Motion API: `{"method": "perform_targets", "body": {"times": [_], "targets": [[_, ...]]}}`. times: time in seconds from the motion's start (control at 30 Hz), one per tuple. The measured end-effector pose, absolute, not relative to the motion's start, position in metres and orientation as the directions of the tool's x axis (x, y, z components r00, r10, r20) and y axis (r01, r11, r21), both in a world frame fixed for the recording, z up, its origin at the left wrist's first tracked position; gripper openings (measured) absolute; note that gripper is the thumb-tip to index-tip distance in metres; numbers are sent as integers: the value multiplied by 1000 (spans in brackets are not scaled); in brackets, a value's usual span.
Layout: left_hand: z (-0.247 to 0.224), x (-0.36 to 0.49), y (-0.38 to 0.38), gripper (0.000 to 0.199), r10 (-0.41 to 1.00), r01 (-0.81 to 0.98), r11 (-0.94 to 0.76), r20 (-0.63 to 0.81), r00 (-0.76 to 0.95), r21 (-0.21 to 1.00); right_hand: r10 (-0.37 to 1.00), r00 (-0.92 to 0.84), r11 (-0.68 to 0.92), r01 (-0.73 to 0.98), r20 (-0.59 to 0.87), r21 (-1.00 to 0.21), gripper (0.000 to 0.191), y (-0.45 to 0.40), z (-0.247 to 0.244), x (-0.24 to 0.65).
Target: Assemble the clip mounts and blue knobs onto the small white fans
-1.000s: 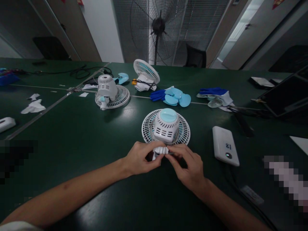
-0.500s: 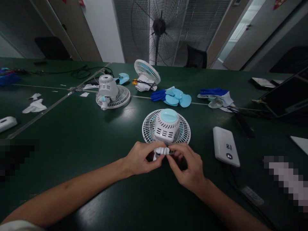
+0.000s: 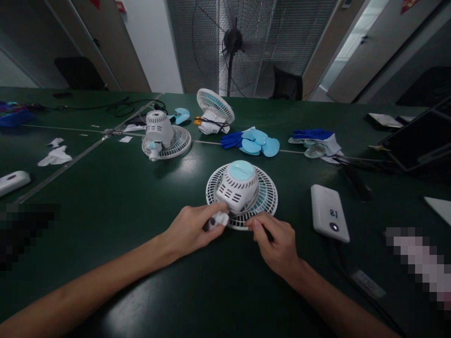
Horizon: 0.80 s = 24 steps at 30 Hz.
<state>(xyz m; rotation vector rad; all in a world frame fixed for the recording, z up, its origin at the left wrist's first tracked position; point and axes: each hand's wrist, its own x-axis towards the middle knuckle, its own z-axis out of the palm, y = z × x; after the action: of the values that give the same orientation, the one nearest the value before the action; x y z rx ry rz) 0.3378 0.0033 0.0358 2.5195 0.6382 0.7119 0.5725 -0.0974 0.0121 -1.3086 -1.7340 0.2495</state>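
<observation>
A small white fan (image 3: 237,185) rests face down on the green table (image 3: 148,291), its grille flat and its motor housing with a light blue cap on top, leaning slightly left. My left hand (image 3: 193,227) grips a white clamp piece (image 3: 219,219) at the near left edge of this fan. Beside the near right rim of the grille is my right hand (image 3: 275,237), thumb and fingers pinched together; whatever may be between the fingertips is too small to name.
Behind are a second fan (image 3: 158,129), a third fan (image 3: 213,110), light blue blades (image 3: 260,142) and blue gloves (image 3: 230,139). At the right lies a white power bank (image 3: 330,212) with a cable. White scraps (image 3: 55,156) lie at the left.
My hands have come apart. My left hand has moved left with the white clamp piece, and the near fan's housing has shifted and tilted left. My right hand has let go of the piece.
</observation>
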Motion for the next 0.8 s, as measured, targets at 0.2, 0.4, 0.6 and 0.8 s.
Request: {"method": "perform_targets", "body": {"times": [0.2, 0.4, 0.6, 0.8], "targets": [[35, 234, -20, 37, 686, 513, -727, 442, 578, 457, 797, 94, 419, 626, 596, -658, 23, -99, 15, 574], [43, 140, -41, 48, 901, 901, -168, 432, -24, 400, 815, 122, 389, 610, 566, -691, 23, -96, 14, 573], [56, 103, 24, 44, 912, 909, 49, 352, -209, 414, 826, 103, 382, 622, 555, -683, 24, -96, 15, 572], [40, 80, 118, 50, 885, 938, 73, 413, -217, 338, 832, 89, 388, 612, 547, -689, 24, -95, 17, 572]]}}
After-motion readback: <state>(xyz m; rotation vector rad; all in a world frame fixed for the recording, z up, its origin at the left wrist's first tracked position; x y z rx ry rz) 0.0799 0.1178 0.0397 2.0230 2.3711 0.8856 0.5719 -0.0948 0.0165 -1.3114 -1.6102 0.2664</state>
